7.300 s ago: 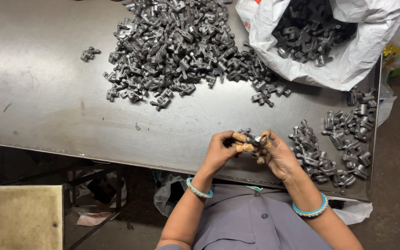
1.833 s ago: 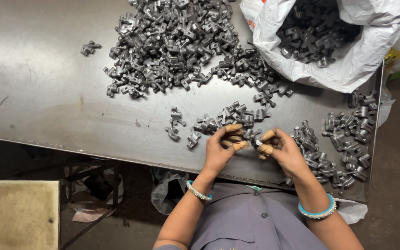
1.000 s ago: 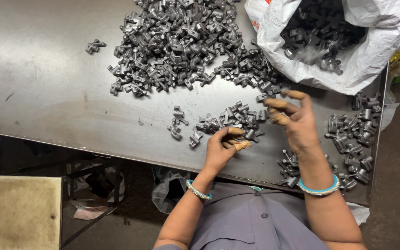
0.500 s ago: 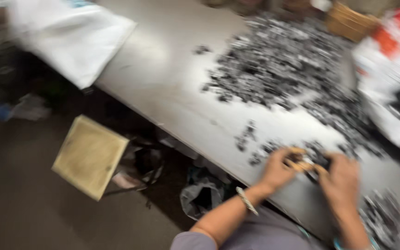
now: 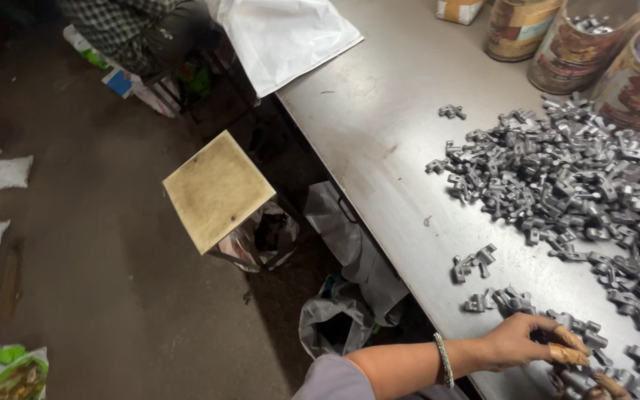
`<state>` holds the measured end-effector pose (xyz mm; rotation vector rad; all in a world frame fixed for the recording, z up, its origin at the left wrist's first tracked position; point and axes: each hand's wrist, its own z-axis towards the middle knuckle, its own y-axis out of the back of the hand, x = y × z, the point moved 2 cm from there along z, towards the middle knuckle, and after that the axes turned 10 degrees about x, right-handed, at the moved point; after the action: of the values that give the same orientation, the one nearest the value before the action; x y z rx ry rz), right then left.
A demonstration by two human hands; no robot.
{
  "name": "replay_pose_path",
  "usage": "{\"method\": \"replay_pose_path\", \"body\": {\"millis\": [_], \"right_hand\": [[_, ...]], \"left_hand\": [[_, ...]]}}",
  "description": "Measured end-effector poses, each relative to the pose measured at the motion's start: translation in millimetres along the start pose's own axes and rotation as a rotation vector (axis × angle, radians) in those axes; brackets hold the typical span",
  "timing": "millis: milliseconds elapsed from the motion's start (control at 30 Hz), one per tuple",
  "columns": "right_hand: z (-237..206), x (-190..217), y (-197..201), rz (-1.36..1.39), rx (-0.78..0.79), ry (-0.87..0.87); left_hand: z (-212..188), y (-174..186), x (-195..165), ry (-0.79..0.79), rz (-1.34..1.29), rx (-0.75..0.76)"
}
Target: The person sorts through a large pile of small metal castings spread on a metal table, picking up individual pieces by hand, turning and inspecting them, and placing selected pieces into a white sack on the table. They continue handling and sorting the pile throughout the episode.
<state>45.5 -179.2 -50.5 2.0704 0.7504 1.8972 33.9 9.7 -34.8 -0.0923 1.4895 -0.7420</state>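
Reaching: the left hand (image 5: 516, 342) lies at the lower right edge of the metal table (image 5: 379, 111), its arm coming in from the bottom of the view with a beaded bracelet (image 5: 444, 360) at the wrist.
Grip of left hand: fingers curled down onto the small grey metal parts (image 5: 583, 337) beside them; the taped fingertips (image 5: 568, 354) press against the parts, but I cannot tell whether one is pinched.
Right hand: only a taped fingertip of the right hand (image 5: 610, 385) shows at the bottom edge, so whether it is spread or closed cannot be told.
Where the parts lie: the near cluster sits just right of and under the left fingers, running along the table edge toward the lower right.
Nearer hand: the left hand is on the cluster; the right is just beside it.
Main heap (image 5: 579, 178): further up the table, away from the body, well apart from the hand.
Strays: a small group of loose parts (image 5: 474, 261) lies between the heap and the hand.
Tins: round tins (image 5: 572, 41) with brown printed wrappers stand at the far right corner, one holding parts.
White sack (image 5: 283, 37): draped over the table's far left end.
Stool (image 5: 216, 189): a square tan seat, on the floor left of the table.
Floor bags: a grey plastic bag (image 5: 335, 322) hangs under the table edge; printed packets lie at the far left.
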Motion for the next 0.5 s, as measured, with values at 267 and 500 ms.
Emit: {"method": "replay_pose_path", "body": {"millis": [267, 500], "right_hand": [[3.2, -7.3, 4.4, 0.102, 0.067, -0.050], [5.6, 14.6, 60.6, 0.618, -0.039, 0.200]], "left_hand": [[-11.3, 5.3, 0.9, -0.005, 0.365, -0.064], [-11.7, -3.0, -5.2, 0.091, 0.418, -0.108]]}}
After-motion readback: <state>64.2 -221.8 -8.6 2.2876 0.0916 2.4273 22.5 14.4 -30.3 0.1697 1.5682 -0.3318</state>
